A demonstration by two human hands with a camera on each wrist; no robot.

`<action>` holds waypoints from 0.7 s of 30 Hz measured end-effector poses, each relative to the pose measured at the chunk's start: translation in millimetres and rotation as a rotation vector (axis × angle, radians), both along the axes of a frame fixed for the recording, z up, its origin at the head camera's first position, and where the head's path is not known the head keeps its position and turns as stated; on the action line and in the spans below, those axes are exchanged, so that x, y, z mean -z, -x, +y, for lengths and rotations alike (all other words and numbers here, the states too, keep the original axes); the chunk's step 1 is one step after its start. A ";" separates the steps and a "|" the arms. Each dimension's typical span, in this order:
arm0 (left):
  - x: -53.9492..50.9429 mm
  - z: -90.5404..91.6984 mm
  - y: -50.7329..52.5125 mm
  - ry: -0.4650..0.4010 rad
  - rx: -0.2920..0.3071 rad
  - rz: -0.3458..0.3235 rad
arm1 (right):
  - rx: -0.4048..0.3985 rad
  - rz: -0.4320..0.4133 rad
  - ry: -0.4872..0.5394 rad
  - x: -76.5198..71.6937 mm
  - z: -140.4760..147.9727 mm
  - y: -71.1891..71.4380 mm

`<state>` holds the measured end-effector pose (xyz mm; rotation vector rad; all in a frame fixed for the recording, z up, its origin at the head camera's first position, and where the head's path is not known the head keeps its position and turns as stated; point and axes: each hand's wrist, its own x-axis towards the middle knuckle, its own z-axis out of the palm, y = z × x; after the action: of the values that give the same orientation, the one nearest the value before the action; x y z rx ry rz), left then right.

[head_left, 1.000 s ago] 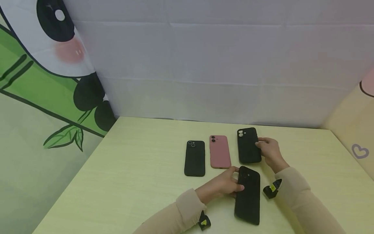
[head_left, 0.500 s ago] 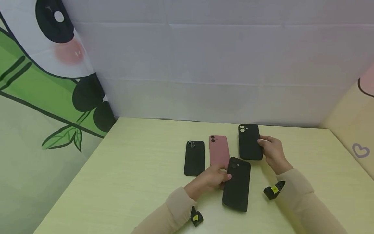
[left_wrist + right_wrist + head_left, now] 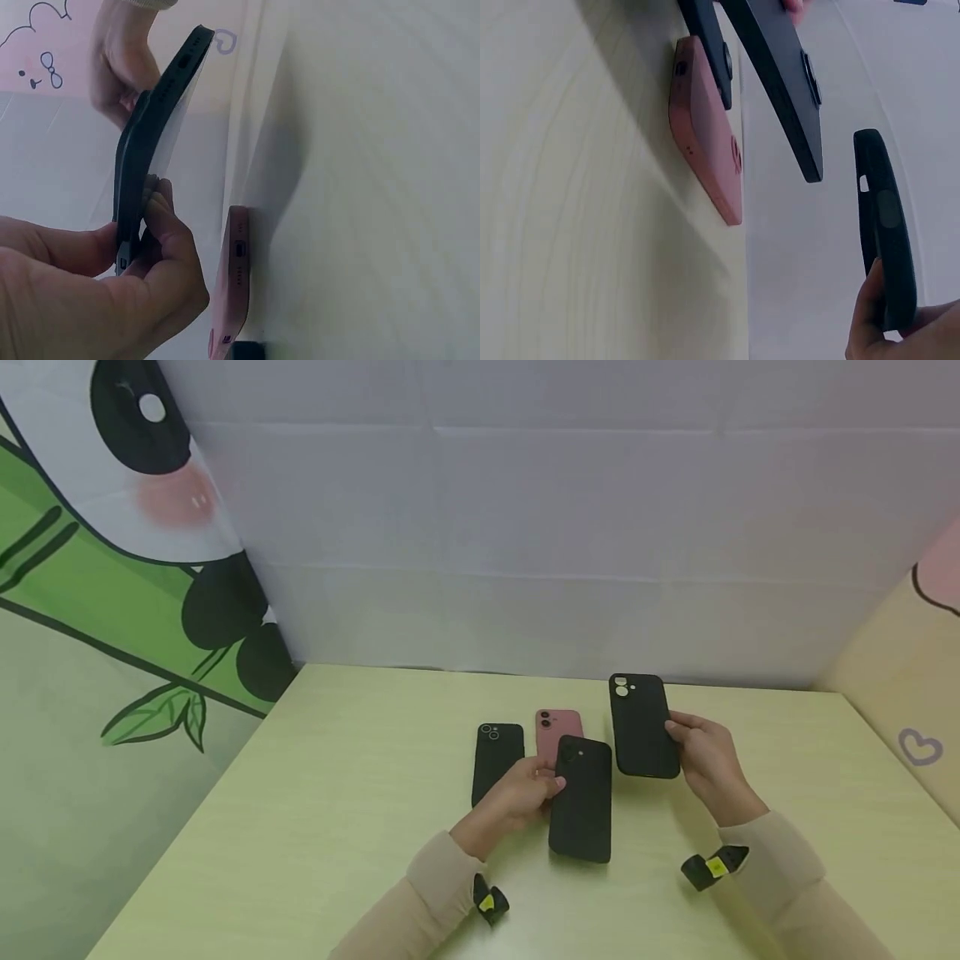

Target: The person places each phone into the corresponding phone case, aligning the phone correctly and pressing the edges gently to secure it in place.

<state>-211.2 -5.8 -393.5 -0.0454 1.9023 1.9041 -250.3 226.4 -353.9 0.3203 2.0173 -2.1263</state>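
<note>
My left hand (image 3: 517, 795) pinches a black phone (image 3: 582, 802) by its left edge, thumb on its back and fingers beneath. The phone is held above the table, its dual-lens camera at the upper left. My right hand (image 3: 708, 760) grips the right edge of a black phone case (image 3: 645, 728), raised off the table. Light shows through the case's camera holes, and its hollow side is visible in the right wrist view (image 3: 889, 225). A pink phone (image 3: 550, 739) lies on the table behind the held phone, partly covered by it.
Left of the pink phone lies another black phone (image 3: 497, 764), its lower part hidden by the left hand. The pale yellow table (image 3: 360, 760) meets a white cloth wall (image 3: 465, 568) at the back. Black straps with cameras (image 3: 491, 902) hang at both wrists.
My left hand has carried the black phone left and away from me, so it now overlaps the pink phone. My right hand has lifted the case slightly off the table.
</note>
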 end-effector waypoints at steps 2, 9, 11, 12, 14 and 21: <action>-1.2 -2.0 2.7 -0.009 -0.027 0.007 | -0.014 0.000 0.013 -0.9 -1.0 -4.2; -5.8 -8.1 10.2 0.015 -0.089 0.016 | -0.040 0.011 0.040 0.3 -7.3 -15.3; -6.6 -9.3 12.1 0.009 -0.102 0.023 | -0.048 0.009 0.039 1.9 -9.7 -18.2; -6.8 -9.8 13.3 0.001 -0.110 0.021 | -0.052 0.008 0.039 3.1 -11.0 -19.6; -6.6 -10.6 15.6 -0.017 -0.124 0.021 | -0.059 0.006 0.038 5.7 -13.8 -22.2; -5.7 -14.3 20.7 -0.055 -0.158 0.023 | -0.084 0.001 0.043 15.8 -24.2 -28.7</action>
<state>-231.9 -20.1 -387.8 -0.1617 1.9105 2.0677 -221.5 202.2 -369.7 0.2231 1.9471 -2.1156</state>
